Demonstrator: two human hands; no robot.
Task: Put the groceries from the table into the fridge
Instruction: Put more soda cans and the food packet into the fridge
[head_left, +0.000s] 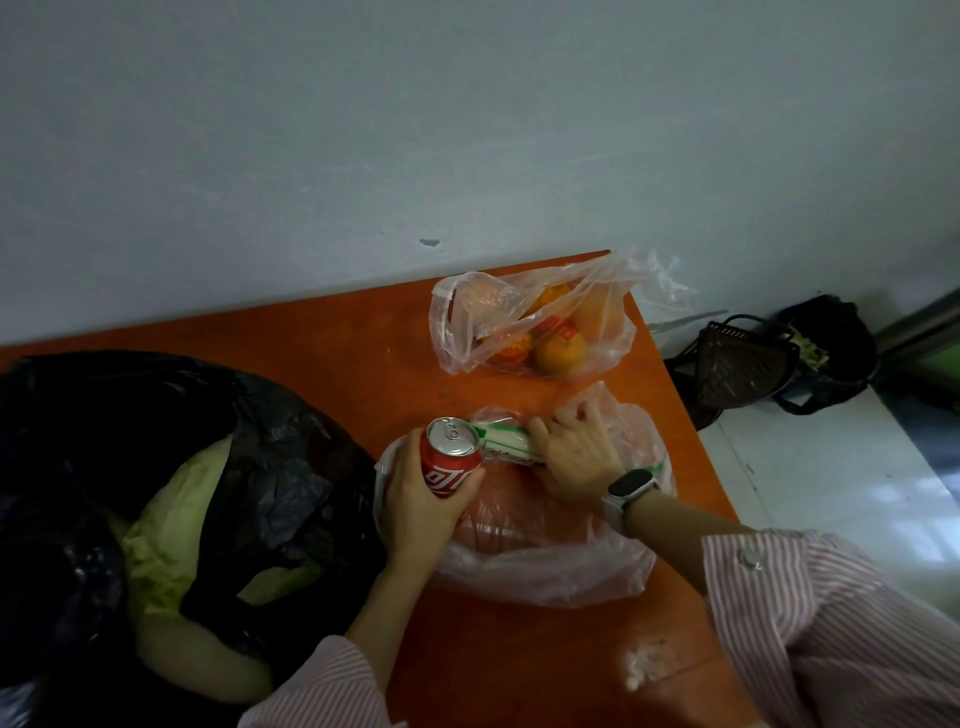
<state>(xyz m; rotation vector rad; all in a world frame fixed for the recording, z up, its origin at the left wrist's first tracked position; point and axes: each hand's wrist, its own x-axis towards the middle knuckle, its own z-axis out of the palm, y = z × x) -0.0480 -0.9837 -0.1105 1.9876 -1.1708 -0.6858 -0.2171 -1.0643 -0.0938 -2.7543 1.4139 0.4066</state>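
My left hand (415, 504) grips a red cola can (450, 462) upright above the orange table (322, 353). Just right of the can, my right hand (574, 452) holds a white and green packet (506, 441) at the mouth of a clear plastic bag (545, 556) lying in the table's middle. Farther back stands a second clear bag (457, 322) with several oranges (561, 353) inside. A black bag (249, 457) on the left shows a pale green cabbage (171, 525) through its opening. The fridge is out of view.
A grey wall runs behind the table. To the right of the table, a dark basket (743, 364) and a black bag (831, 338) sit on the white floor. A small white crumpled scrap (644, 665) lies near the table's front right edge.
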